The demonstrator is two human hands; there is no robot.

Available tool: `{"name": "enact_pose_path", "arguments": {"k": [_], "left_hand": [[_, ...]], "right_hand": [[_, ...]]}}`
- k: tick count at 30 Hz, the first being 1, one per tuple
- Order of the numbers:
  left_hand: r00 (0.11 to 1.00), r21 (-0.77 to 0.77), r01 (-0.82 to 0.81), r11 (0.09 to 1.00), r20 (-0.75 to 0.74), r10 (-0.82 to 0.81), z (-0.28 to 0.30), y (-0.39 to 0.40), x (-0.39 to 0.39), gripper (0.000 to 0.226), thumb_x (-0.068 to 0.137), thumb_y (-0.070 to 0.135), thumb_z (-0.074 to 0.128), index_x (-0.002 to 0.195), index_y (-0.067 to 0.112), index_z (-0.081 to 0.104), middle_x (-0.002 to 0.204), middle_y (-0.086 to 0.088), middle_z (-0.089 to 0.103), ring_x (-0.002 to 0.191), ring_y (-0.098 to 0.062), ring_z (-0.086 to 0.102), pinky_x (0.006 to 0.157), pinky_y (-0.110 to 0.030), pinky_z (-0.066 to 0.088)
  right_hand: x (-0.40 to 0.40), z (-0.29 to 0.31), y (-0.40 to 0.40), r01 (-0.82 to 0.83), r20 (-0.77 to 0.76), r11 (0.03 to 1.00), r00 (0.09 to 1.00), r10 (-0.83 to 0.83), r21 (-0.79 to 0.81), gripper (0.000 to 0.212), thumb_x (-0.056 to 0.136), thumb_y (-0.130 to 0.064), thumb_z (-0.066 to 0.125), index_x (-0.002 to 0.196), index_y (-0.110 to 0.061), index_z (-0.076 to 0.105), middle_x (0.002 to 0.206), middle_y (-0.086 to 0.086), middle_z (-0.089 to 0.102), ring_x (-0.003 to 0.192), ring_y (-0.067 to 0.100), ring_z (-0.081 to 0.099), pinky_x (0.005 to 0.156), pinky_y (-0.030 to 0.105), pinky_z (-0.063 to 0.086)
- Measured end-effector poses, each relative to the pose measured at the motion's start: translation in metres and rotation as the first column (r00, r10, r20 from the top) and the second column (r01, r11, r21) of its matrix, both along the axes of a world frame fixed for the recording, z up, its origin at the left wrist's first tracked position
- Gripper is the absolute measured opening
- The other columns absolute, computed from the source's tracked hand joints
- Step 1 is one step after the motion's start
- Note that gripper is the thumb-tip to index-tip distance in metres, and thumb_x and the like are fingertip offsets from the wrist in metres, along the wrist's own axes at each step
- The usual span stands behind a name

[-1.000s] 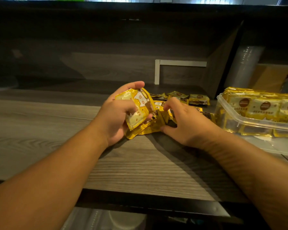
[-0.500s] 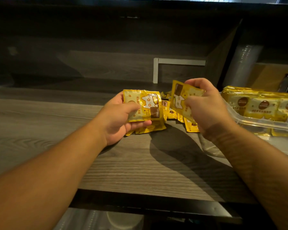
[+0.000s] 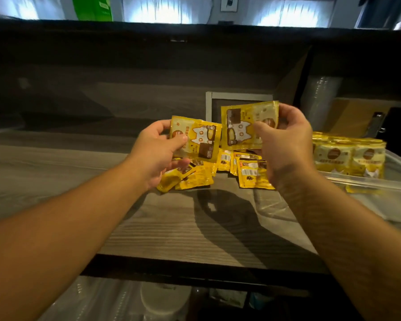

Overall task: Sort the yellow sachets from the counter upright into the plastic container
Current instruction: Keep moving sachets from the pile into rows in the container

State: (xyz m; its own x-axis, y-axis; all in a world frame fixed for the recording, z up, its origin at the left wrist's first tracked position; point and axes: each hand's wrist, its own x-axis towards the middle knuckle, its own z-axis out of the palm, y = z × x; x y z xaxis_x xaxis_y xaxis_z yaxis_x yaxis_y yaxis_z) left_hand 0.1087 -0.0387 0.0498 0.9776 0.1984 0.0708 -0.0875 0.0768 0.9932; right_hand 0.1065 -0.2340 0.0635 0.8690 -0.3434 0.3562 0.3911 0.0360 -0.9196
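My left hand (image 3: 156,151) holds one yellow sachet (image 3: 196,139) by its left edge, raised above the counter. My right hand (image 3: 285,140) grips a second yellow sachet (image 3: 243,126) a little higher, just right of the first. Below both hands a loose pile of yellow sachets (image 3: 227,167) lies flat on the wooden counter (image 3: 167,228). At the right stands the clear plastic container (image 3: 366,183) with a row of yellow sachets (image 3: 347,156) upright inside it.
A dark back wall with a white frame (image 3: 210,107) rises behind the pile. A brown cardboard box (image 3: 352,114) and a clear roll sit behind the container. The counter's dark front edge (image 3: 195,272) runs below, with white containers on a lower shelf.
Both hands have lifted from the pile, each with one sachet. The right hand rose higher and turned its sachet flat toward me; the left sachet also came up.
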Motion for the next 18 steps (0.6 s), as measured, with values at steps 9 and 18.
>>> {"name": "enact_pose_path", "arguments": {"k": [9,18], "left_hand": [[0.954,0.277,0.171,0.945,0.191,-0.229,0.060,-0.098,0.001,0.033,0.092,0.009,0.066,0.119,0.028,0.060,0.110,-0.004,0.066,0.094,-0.023,0.071,0.064,-0.030,0.060],[0.872,0.814,0.154,0.560,0.155,-0.465,0.057,-0.220,0.017,0.024,0.088,0.021,0.074,0.110,0.026,0.067,0.099,0.009,0.064,0.095,-0.012,0.061,0.075,-0.027,0.055]], "right_hand": [[-0.032,0.059,-0.105,0.183,0.234,0.976,0.960,-0.152,-0.117,0.028,0.089,-0.009,0.067,0.111,-0.026,0.062,0.106,-0.006,0.066,0.099,0.012,0.067,0.074,0.032,0.061],[-0.048,0.061,-0.178,0.304,0.283,0.933,0.928,-0.243,-0.195,0.030,0.089,-0.012,0.068,0.116,-0.023,0.060,0.104,-0.009,0.066,0.090,-0.002,0.066,0.065,0.014,0.055]]}}
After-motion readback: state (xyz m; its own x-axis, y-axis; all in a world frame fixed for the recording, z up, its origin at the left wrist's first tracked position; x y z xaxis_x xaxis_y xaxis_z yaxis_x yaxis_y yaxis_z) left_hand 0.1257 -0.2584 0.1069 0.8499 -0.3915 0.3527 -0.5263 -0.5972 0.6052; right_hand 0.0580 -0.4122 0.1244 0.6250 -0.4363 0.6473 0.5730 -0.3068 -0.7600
